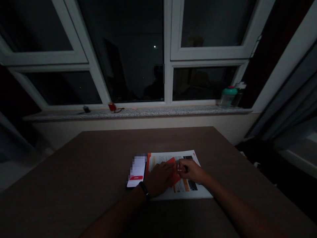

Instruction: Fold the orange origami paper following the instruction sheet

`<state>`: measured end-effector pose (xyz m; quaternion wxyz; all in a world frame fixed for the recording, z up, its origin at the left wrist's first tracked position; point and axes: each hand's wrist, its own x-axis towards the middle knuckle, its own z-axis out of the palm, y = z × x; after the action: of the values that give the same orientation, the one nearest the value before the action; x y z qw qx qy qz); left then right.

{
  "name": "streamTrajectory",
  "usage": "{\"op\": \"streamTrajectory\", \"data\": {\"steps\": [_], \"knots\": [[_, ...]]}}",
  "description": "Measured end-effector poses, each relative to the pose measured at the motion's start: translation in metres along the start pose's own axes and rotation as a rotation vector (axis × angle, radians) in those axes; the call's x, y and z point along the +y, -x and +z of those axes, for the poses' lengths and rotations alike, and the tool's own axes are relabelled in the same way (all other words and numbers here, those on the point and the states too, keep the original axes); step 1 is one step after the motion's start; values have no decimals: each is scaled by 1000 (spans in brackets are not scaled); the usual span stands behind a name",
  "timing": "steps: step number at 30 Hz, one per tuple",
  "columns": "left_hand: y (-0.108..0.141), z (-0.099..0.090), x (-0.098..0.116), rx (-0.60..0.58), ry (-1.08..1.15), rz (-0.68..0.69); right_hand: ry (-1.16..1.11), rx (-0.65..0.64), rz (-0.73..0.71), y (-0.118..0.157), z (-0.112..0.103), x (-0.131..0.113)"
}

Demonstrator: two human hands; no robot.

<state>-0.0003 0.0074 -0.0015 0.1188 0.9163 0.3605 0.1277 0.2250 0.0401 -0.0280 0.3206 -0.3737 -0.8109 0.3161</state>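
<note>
My left hand (159, 178), with a black band at its wrist, lies flat with fingers stretched over an orange-red folded paper (176, 180). At the right edge of that paper, my right hand (189, 170) is closed with its fingers curled together; what they pinch is too small and dark to make out. Beneath both hands lies a printed white sheet or booklet (204, 191) with orange and black blocks. A lit phone (137, 170) rests just left of the booklet, its screen partly blurred.
The brown table (99, 158) reaches toward a granite windowsill (153, 111). On the sill stand a teal-lidded bottle (228, 97), a clear bottle (239, 94) behind it, a small red jar (112, 106) and a small dark object (86, 109). Dark windows rise behind.
</note>
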Motion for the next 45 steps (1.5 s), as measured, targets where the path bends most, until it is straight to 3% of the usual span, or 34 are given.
{"op": "streamTrajectory", "data": {"steps": [3, 7, 20, 28, 38, 45], "knots": [[1, -2, 1, -13, -8, 3, 78, 143, 22, -3, 3, 4], [1, -5, 2, -3, -7, 44, 61, 191, 27, -5, 4, 8], [-2, 0, 2, 29, 31, 33, 72, -18, -185, -1, 7, -9], [-2, -1, 2, 7, 17, 20, 164, 190, -87, -11, 8, 5], [0, -5, 4, 36, 59, 93, 61, -24, -169, -5, 6, 0], [0, -6, 5, 35, 60, 87, 182, 210, -41, -12, 6, 7]]}}
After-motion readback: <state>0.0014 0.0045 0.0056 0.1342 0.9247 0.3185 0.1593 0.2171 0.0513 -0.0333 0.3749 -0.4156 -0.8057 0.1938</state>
